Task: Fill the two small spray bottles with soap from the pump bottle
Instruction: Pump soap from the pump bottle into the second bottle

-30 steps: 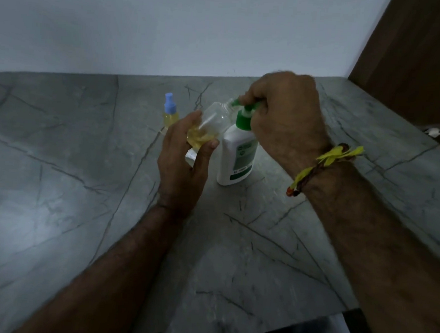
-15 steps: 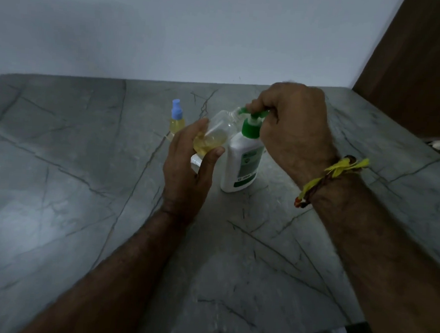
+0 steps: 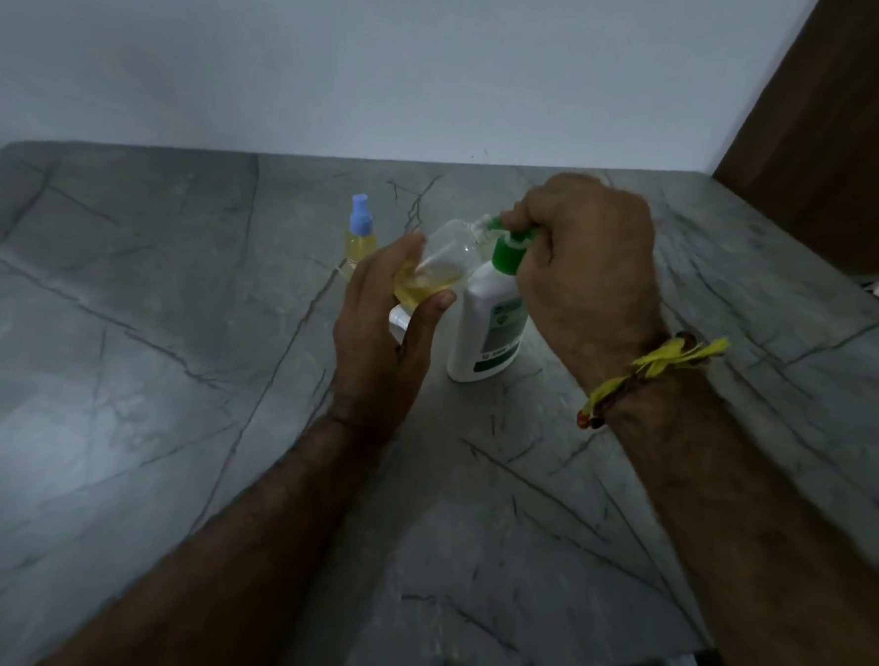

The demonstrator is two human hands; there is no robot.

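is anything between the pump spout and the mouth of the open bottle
Nothing visible. The left hand tilts the open bottle so its mouth meets the green pump, which the right hand grips; the exact contact is partly hidden by fingers.

pump bottle (image 3: 489, 330) upright on table (image 3: 167, 367), centre of frame. right hand (image 3: 585, 269) on top of its pump head (image 3: 510, 242), upper centre-right. left hand (image 3: 381, 329) just left of pump bottle, holding open spray bottle (image 3: 441, 266) tilted, mouth up against pump nozzle. capped spray bottle (image 3: 360, 235) upright on table, left of and behind left hand. wristband (image 3: 651, 371) on right wrist, right of pump bottle.
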